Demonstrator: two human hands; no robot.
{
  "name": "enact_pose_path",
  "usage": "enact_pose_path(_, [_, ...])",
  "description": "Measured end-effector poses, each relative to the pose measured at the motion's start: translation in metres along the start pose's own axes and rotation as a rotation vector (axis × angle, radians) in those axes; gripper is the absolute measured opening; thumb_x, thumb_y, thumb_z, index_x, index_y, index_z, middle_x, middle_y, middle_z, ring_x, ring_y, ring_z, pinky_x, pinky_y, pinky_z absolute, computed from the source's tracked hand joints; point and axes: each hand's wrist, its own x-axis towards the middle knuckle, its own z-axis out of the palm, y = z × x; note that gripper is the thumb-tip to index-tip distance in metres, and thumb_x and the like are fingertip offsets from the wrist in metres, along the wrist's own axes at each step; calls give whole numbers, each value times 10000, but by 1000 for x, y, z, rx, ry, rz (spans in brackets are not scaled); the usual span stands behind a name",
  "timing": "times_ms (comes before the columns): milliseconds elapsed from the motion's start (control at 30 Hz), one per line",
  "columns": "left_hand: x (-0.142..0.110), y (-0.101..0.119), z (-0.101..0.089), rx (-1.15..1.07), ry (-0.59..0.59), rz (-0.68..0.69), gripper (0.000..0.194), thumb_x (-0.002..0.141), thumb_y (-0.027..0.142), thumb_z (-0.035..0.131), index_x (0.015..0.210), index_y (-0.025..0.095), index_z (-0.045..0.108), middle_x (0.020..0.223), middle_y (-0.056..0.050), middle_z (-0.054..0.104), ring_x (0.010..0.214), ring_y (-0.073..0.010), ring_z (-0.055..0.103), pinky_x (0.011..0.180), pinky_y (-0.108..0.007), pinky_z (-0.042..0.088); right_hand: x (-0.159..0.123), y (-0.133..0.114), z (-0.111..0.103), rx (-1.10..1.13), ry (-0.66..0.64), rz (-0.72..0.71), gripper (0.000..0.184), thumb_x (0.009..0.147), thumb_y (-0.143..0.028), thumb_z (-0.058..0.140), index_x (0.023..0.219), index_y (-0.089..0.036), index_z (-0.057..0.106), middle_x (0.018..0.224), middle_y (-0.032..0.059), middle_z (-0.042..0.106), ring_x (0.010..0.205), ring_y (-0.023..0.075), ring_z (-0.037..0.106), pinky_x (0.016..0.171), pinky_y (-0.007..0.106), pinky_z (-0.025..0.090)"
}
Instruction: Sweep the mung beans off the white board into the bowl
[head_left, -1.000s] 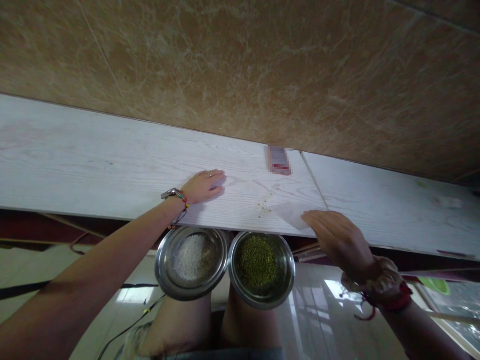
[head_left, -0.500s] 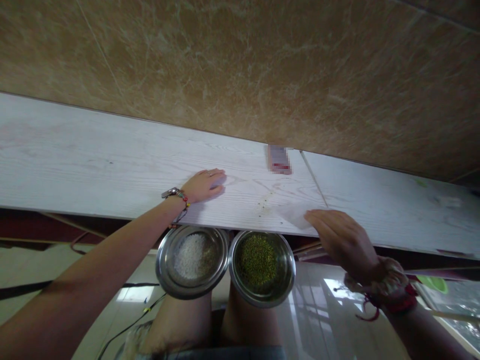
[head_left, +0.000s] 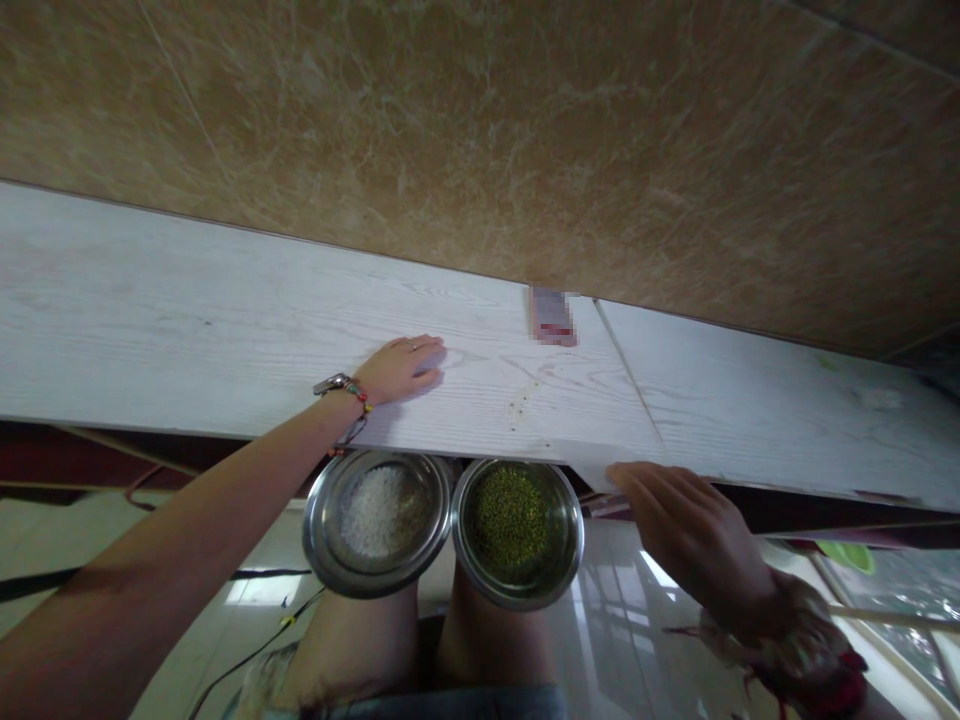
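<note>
My left hand (head_left: 405,365) lies flat, fingers stretched, on the white wood-grain tabletop (head_left: 225,330). My right hand (head_left: 686,525) is at the table's near edge, fingers together on a small white paper (head_left: 592,462) that juts over the edge. A few green grains (head_left: 521,405) lie scattered on the table between the hands. Two steel bowls rest on my knees below the edge: the left bowl (head_left: 322,540) holds white rice, the right bowl (head_left: 571,545) holds green mung beans.
A small red-and-white card (head_left: 551,315) lies at the table's far edge by a seam. A brown marble-patterned wall rises behind. Glossy floor, a black cable (head_left: 262,650) and a green object (head_left: 844,555) lie below.
My right hand has slid the white paper toward me, from the tabletop to the near edge. The left hand has stayed put.
</note>
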Motion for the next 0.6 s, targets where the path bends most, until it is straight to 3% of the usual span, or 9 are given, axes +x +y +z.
enact_pose_path(233, [0, 0, 0, -41, 13, 8, 480, 885, 410, 366, 1304, 214, 495, 1406, -68, 498, 1300, -244, 433, 1085, -418, 335, 15, -8, -8, 98, 14, -29, 241, 867, -12, 417, 964, -107, 616, 835, 98, 711, 795, 175, 642, 724, 300, 521])
enact_pose_path(600, [0, 2, -1, -20, -9, -1, 504, 890, 412, 342, 1290, 148, 497, 1422, -112, 474, 1308, -240, 425, 1096, -400, 321, 41, -11, 14, 52, -13, -42, 299, 884, -9, 347, 879, -115, 627, 726, 68, 668, 642, 152, 564, 583, 290, 463])
